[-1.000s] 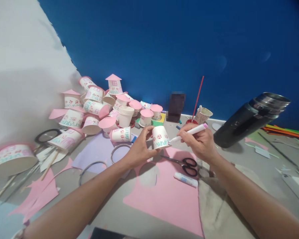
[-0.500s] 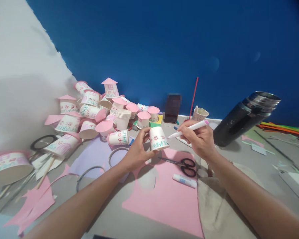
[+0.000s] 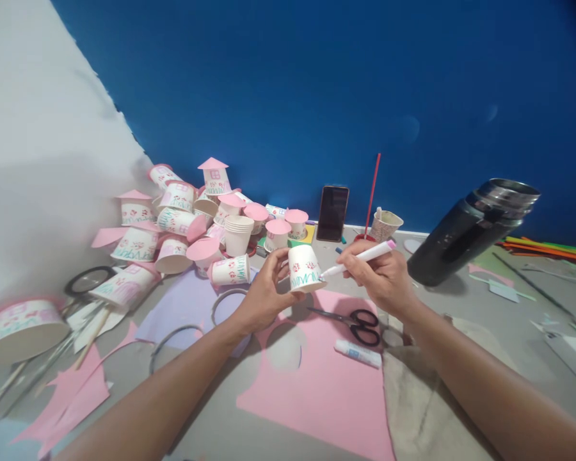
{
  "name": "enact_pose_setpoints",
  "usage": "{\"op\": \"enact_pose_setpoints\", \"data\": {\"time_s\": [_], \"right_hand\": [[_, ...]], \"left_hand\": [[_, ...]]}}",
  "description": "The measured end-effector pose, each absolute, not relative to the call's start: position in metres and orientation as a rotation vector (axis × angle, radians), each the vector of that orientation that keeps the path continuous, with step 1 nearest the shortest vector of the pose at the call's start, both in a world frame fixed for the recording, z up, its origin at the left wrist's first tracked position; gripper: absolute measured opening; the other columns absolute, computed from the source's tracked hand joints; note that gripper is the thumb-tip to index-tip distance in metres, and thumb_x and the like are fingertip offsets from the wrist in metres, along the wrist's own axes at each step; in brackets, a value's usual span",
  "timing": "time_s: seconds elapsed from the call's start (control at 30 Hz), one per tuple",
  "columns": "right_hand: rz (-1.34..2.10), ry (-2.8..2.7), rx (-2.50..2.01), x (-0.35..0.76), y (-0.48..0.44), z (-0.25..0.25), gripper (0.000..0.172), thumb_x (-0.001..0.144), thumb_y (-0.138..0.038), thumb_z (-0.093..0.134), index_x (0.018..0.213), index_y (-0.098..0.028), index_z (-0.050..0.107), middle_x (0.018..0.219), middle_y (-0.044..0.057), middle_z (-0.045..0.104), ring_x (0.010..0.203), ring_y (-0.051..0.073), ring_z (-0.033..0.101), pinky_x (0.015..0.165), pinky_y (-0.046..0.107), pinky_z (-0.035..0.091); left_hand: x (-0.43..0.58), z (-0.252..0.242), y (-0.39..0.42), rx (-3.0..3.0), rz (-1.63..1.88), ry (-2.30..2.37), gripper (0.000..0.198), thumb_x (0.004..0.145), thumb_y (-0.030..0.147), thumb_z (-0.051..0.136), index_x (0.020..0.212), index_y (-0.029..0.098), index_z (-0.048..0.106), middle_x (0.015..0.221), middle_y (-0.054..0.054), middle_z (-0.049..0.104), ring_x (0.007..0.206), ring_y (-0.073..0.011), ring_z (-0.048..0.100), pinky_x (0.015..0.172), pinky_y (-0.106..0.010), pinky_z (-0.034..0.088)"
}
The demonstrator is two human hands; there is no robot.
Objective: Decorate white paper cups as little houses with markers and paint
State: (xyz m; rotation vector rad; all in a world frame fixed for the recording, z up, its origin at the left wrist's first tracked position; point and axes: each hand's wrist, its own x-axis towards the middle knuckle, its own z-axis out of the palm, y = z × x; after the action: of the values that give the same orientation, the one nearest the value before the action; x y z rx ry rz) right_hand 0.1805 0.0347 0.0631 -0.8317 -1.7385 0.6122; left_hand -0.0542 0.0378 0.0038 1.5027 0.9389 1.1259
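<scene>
My left hand [image 3: 264, 291] is closed round an upside-down white paper cup [image 3: 303, 261], drawn with pink-red flowers and a green grass-like scribble near its rim. In my right hand [image 3: 381, 274] is a white marker with a pink end [image 3: 365, 257]; its tip meets the cup's right side, low by the scribble. A dark blue piece, perhaps a cap, pokes out by the right fingers. Below the hands lie a pink paper sheet [image 3: 317, 397] with round cut-outs, black-handled scissors [image 3: 365, 326] and a glue stick [image 3: 358, 353].
Many decorated cups with pink paper roofs [image 3: 175, 221] pile up at left, beside a stack of plain cups [image 3: 239, 235]. A phone [image 3: 333, 213] leans on the blue wall. At right a dark flask [image 3: 470, 234] stands tilted in view. Pink scraps [image 3: 72, 397] lie front left.
The marker has come down and left, and its tip now touches the cup low on its right side. My left hand still holds the cup in nearly the same place.
</scene>
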Motion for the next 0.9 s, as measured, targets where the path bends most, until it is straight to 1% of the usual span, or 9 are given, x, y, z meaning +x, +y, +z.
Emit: {"op": "enact_pose_setpoints", "data": {"time_s": [0.13, 0.27, 0.4, 0.53, 0.67, 0.9], "right_hand": [[0.596, -1.745, -0.844, 0.1786, 0.0347, 0.0622, 0.027, 0.096, -0.036, 0.066, 0.076, -0.019, 0.071, 0.059, -0.001, 0.063, 0.052, 0.012, 0.056, 0.048, 0.025, 0.042], [0.615, -1.762, -0.825, 0.18, 0.0358, 0.062, 0.025, 0.096, -0.032, 0.065, 0.075, -0.019, 0.07, 0.061, -0.001, 0.065, 0.052, 0.012, 0.057, 0.047, 0.025, 0.042], [0.613, -1.733, -0.84, 0.1821, 0.0359, 0.0639, 0.024, 0.096, -0.029, 0.064, 0.075, -0.019, 0.07, 0.057, -0.002, 0.062, 0.052, 0.012, 0.059, 0.048, 0.024, 0.043], [0.595, -1.719, -0.845, 0.1817, 0.0354, 0.0641, 0.026, 0.096, -0.033, 0.065, 0.075, -0.019, 0.071, 0.059, -0.001, 0.064, 0.051, 0.011, 0.056, 0.047, 0.024, 0.041], [0.627, -1.726, -0.82, 0.1807, 0.0356, 0.063, 0.028, 0.097, -0.038, 0.066, 0.076, -0.019, 0.072, 0.06, 0.0, 0.064, 0.052, 0.012, 0.057, 0.047, 0.024, 0.042], [0.613, -1.7, -0.828, 0.1829, 0.0354, 0.0644, 0.029, 0.096, -0.035, 0.065, 0.071, -0.02, 0.069, 0.057, -0.001, 0.062, 0.05, 0.011, 0.055, 0.047, 0.024, 0.041]], "left_hand": [[-0.053, 0.0072, 0.0354, 1.508, 1.131, 0.958, 0.073, 0.072, 0.022, 0.084, 0.136, 0.027, 0.048, 0.156, -0.014, 0.052, 0.148, -0.0351, 0.053, 0.125, -0.061, 0.04], [-0.0525, 0.008, 0.035, 1.525, 1.138, 0.935, 0.072, 0.072, 0.021, 0.083, 0.135, 0.028, 0.049, 0.153, -0.013, 0.054, 0.148, -0.0341, 0.052, 0.125, -0.059, 0.04], [-0.0528, 0.006, 0.0359, 1.513, 1.135, 0.936, 0.075, 0.072, 0.022, 0.085, 0.137, 0.028, 0.047, 0.155, -0.013, 0.053, 0.148, -0.0339, 0.052, 0.126, -0.058, 0.039], [-0.053, 0.0034, 0.0366, 1.502, 1.131, 0.913, 0.078, 0.072, 0.022, 0.086, 0.139, 0.027, 0.046, 0.156, -0.015, 0.052, 0.147, -0.0345, 0.052, 0.125, -0.058, 0.039], [-0.053, 0.0027, 0.037, 1.513, 1.126, 0.895, 0.075, 0.073, 0.023, 0.085, 0.137, 0.028, 0.047, 0.156, -0.013, 0.053, 0.148, -0.0338, 0.052, 0.124, -0.056, 0.041], [-0.054, 0.0018, 0.0381, 1.486, 1.127, 0.857, 0.077, 0.075, 0.029, 0.088, 0.138, 0.029, 0.045, 0.157, -0.014, 0.053, 0.148, -0.0338, 0.052, 0.123, -0.055, 0.042]]}}
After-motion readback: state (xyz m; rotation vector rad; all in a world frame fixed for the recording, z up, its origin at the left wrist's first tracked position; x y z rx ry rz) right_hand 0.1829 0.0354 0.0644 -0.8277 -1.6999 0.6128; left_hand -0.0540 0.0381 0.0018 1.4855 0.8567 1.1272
